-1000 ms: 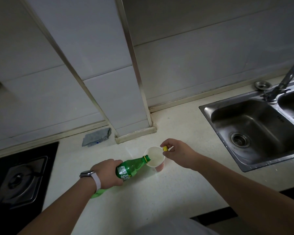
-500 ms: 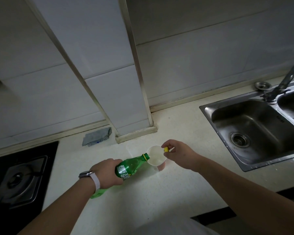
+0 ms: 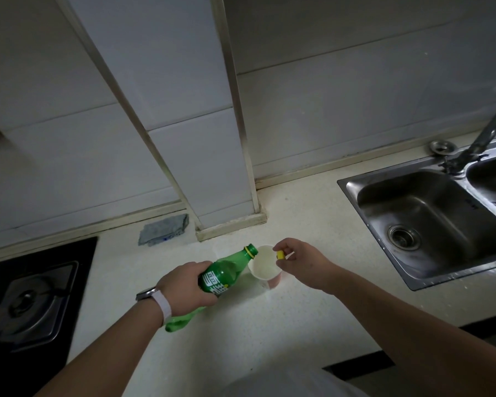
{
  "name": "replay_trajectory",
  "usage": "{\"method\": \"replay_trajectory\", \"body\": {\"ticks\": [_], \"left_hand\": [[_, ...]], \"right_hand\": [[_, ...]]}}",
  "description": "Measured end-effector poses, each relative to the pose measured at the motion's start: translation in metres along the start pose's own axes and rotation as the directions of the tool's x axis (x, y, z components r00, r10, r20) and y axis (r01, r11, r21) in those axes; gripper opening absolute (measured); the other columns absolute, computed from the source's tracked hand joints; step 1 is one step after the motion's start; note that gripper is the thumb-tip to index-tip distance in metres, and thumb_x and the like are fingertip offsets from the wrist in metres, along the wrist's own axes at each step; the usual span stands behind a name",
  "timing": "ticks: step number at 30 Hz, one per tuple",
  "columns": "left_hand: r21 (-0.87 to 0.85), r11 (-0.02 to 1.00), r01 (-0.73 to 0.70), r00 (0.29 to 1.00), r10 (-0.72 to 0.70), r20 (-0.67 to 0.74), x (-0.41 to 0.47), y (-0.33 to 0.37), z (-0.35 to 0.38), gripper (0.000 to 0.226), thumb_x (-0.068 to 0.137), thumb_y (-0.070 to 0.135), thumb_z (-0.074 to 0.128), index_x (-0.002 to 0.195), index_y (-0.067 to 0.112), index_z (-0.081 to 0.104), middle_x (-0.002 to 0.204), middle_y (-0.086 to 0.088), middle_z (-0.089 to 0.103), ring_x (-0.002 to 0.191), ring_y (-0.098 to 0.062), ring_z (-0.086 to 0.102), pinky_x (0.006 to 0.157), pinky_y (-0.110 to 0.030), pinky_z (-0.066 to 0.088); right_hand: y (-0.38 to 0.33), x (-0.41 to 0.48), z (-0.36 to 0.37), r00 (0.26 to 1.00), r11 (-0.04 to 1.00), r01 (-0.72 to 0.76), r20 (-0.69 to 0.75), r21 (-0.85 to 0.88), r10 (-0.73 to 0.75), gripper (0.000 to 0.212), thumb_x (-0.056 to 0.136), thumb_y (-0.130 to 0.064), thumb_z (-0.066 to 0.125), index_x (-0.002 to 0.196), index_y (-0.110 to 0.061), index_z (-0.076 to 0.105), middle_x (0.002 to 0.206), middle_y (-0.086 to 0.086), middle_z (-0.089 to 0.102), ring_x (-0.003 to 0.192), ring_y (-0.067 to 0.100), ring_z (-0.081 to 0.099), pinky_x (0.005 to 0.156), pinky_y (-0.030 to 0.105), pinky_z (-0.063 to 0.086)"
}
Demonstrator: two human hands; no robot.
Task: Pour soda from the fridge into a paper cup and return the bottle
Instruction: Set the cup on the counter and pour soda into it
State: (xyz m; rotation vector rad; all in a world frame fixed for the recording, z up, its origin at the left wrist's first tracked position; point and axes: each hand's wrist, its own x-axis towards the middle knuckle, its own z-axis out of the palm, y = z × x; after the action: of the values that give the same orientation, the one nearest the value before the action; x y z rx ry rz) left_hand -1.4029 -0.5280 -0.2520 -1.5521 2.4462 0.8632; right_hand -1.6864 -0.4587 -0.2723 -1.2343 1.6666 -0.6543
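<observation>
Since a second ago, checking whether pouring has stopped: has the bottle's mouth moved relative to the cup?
Yes. The bottle mouth has lifted up and back from over the paper cup, toward its far-left rim.

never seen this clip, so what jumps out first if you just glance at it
The green soda bottle stands out, tilted in the left hand with its open mouth at the rim of a paper cup mid-counter. The right hand pinches the yellow cap over the cup. A steel sink gleams at the right.
</observation>
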Motion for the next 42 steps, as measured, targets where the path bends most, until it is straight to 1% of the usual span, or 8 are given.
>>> {"method": "replay_trajectory", "body": {"ticks": [6,11,15,18,20,24,32,42], "left_hand": [[-0.183,0.983,-0.004,0.998,-0.009,-0.069,-0.005,0.005,0.004,0.054,0.062,0.042,0.080,0.111,0.042,0.060,0.098,0.013,0.066,0.086,-0.004,0.064,0.078,-0.033,0.057],[-0.312,0.949,-0.051,0.989,0.005,-0.145,-0.013,0.008,0.011,0.052,0.064,0.035,0.083,0.103,0.051,0.054,0.098,0.016,0.066,0.084,-0.001,0.064,0.075,-0.027,0.056],[-0.374,0.925,-0.065,0.981,-0.008,-0.192,-0.020,0.006,0.020,0.056,0.065,0.031,0.083,0.107,0.051,0.051,0.102,0.010,0.064,0.089,-0.001,0.061,0.078,-0.027,0.054],[-0.425,0.903,-0.068,0.979,-0.021,-0.201,-0.025,0.004,0.029,0.058,0.065,0.029,0.085,0.108,0.051,0.052,0.104,0.012,0.063,0.089,0.003,0.059,0.075,-0.017,0.051],[-0.444,0.894,-0.067,0.979,-0.027,-0.202,-0.027,0.001,0.037,0.065,0.064,0.032,0.086,0.119,0.043,0.053,0.107,0.015,0.062,0.091,0.004,0.059,0.075,-0.014,0.049],[-0.478,0.876,-0.065,0.980,-0.034,-0.195,-0.029,-0.006,0.048,0.072,0.059,0.041,0.087,0.122,0.044,0.051,0.112,0.017,0.061,0.097,0.001,0.059,0.085,-0.025,0.054],[-0.514,0.853,-0.088,0.978,-0.025,-0.209,-0.038,-0.018,0.048,0.073,0.058,0.046,0.085,0.123,0.044,0.052,0.112,0.016,0.061,0.097,0.000,0.059,0.086,-0.025,0.053],[-0.475,0.871,-0.125,0.971,0.008,-0.240,-0.049,-0.031,0.040,0.075,0.059,0.051,0.081,0.127,0.040,0.054,0.112,0.014,0.063,0.099,-0.003,0.060,0.087,-0.028,0.053]], "right_hand": [[-0.005,-0.002,-0.001,0.999,1.000,-0.002,-0.032,0.008,0.002,0.029,0.087,-0.018,0.068,0.113,-0.026,0.056,0.108,-0.008,0.058,0.094,0.012,0.061,0.078,0.024,0.053],[-0.025,-0.006,-0.003,0.999,0.999,0.035,-0.040,0.029,-0.033,0.029,0.087,-0.013,0.068,0.112,-0.027,0.061,0.106,-0.010,0.060,0.092,0.010,0.061,0.071,0.019,0.048],[-0.052,-0.012,-0.004,0.993,0.993,0.104,-0.067,0.061,-0.100,0.028,0.087,-0.013,0.067,0.108,-0.030,0.062,0.105,-0.009,0.062,0.084,0.005,0.064,0.071,0.020,0.047],[-0.073,-0.018,-0.004,0.984,0.984,0.172,-0.066,0.050,-0.168,0.028,0.086,-0.013,0.068,0.104,-0.034,0.063,0.095,-0.009,0.067,0.079,0.008,0.065,0.073,0.027,0.049],[-0.086,-0.020,-0.002,0.979,0.981,0.195,-0.058,-0.004,-0.195,0.027,0.086,-0.016,0.068,0.103,-0.037,0.063,0.088,-0.008,0.069,0.081,0.013,0.066,0.075,0.030,0.049],[-0.106,-0.025,0.005,0.965,0.956,0.258,-0.016,-0.141,-0.263,0.029,0.089,-0.017,0.066,0.108,-0.038,0.061,0.087,-0.016,0.059,0.076,0.002,0.059,0.071,0.018,0.043],[-0.125,-0.027,0.024,0.906,0.789,0.420,0.151,-0.448,-0.396,0.031,0.091,-0.014,0.062,0.117,-0.031,0.064,0.103,-0.020,0.055,0.088,-0.001,0.054,0.074,0.010,0.041],[-0.160,-0.030,0.032,0.870,0.587,0.493,0.346,-0.642,-0.353,0.033,0.095,-0.030,0.059,0.128,-0.029,0.059,0.117,-0.011,0.060,0.093,0.002,0.052,0.079,0.016,0.040]]}}
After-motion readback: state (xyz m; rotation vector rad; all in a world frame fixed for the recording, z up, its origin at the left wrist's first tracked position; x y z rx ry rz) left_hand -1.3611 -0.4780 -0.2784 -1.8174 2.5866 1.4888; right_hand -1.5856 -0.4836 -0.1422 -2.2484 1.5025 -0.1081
